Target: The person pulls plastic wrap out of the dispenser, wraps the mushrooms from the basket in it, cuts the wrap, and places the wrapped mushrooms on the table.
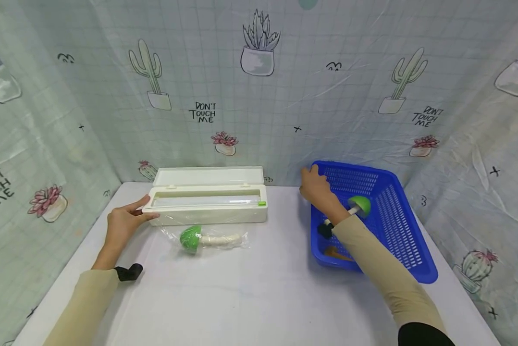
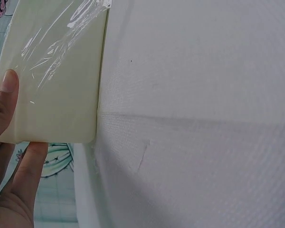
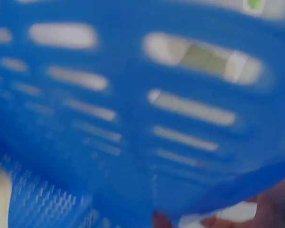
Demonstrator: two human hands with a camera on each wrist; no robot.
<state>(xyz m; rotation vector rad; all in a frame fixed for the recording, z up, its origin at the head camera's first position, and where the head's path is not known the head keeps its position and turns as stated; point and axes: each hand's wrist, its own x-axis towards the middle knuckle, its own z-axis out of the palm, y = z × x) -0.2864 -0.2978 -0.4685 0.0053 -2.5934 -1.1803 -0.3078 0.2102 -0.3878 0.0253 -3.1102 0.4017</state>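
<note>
My left hand (image 1: 125, 223) holds the left end of a white cling film dispenser (image 1: 211, 216), its lid raised at the back. In the left wrist view the thumb (image 2: 8, 90) lies on the dispenser's front face (image 2: 61, 104), where clear film clings. Just before the dispenser lies a toy mushroom (image 1: 191, 239) with a green cap and pale stem, wrapped in clear film. My right hand (image 1: 320, 190) grips the far left rim of a blue plastic basket (image 1: 408, 226). Up close, the right wrist view shows the basket's slotted wall (image 3: 123, 109), blurred.
Inside the basket are another green-capped mushroom (image 1: 361, 205), a dark piece (image 1: 326, 229) and an orange-brown piece (image 1: 339, 253), partly hidden by the right forearm. A white cloth covers the table (image 1: 241, 302). A patterned curtain (image 1: 276, 105) hangs behind and at both sides.
</note>
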